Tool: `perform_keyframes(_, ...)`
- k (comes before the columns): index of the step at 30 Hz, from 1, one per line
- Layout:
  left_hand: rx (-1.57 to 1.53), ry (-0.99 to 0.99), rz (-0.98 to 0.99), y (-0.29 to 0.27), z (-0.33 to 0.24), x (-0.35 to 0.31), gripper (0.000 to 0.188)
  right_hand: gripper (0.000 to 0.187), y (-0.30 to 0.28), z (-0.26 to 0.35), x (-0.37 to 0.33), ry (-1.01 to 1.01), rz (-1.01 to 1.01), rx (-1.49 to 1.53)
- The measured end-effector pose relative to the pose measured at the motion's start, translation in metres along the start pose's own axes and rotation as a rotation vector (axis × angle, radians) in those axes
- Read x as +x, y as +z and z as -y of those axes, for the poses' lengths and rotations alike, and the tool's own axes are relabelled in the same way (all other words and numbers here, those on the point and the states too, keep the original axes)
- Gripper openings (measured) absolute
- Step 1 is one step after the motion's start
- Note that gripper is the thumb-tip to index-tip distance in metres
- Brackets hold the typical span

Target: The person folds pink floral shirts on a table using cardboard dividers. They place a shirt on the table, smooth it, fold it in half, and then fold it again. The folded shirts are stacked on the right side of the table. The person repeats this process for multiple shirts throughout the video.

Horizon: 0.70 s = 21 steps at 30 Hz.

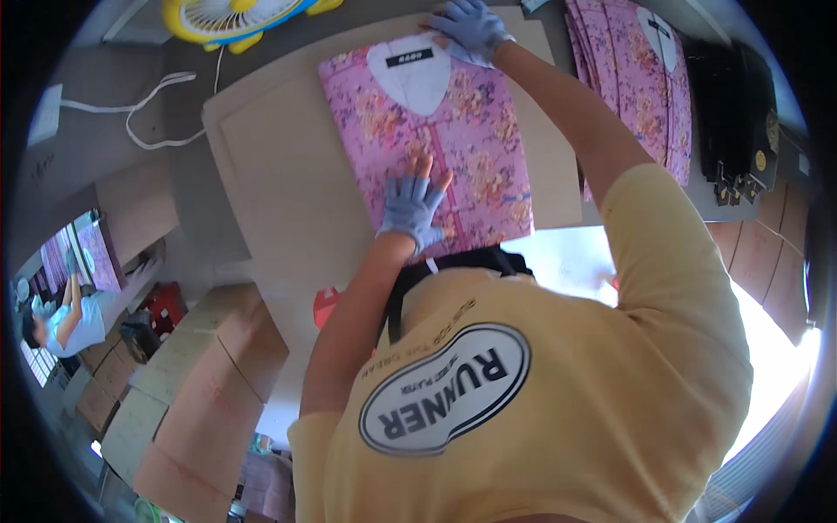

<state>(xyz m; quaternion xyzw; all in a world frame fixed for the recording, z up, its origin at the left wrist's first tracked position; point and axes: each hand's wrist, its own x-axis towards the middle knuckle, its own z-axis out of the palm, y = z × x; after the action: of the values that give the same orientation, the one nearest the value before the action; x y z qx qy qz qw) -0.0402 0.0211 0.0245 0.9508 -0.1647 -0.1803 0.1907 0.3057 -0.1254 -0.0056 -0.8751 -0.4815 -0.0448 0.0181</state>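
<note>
A pink floral shirt [488, 161], folded into a neat rectangle, lies on a sheet of cardboard [279, 148] on the table. Its white inner neckline and dark neck label face up at the far end. My left hand [412, 207], in a grey glove with bare fingertips, presses flat on the shirt's near left part, fingers spread. At the far right corner by the collar rests my right hand [471, 31], gloved too, its fingers stretched out over the garment's edge and the cardboard.
Folded floral shirts [632, 87] are stacked at the far right, beside black packaged items [737, 122]. A yellow and blue fan [235, 16] stands at the far left, near a white cable [157, 109]. Cardboard boxes [209, 392] fill the lower left. Another person [74, 318] works farther left.
</note>
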Motion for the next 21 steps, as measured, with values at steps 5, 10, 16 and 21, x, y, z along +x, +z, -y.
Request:
perform_keyframes(5, -0.029, -0.021, 0.007, 0.0, 0.0, -0.002, 0.118, 0.036, -0.054, 0.0, 0.059, 0.268, 0.387, 0.166)
perform_keyframes(10, 0.026, 0.015, -0.051, 0.0, 0.007, 0.011, 0.118, 0.04, -0.005, 0.002, 0.003, 0.072, -0.193, 0.074)
perform_keyframes(16, 0.092, 0.006, -0.028, 0.009, 0.008, 0.007, 0.12, 0.05, -0.007, 0.079, -0.114, -0.27, -0.236, 0.074)
perform_keyframes(21, 0.117, 0.006, -0.029, 0.013, 0.012, 0.006, 0.121, 0.054, -0.037, 0.134, -0.191, -0.266, 0.05, 0.079)
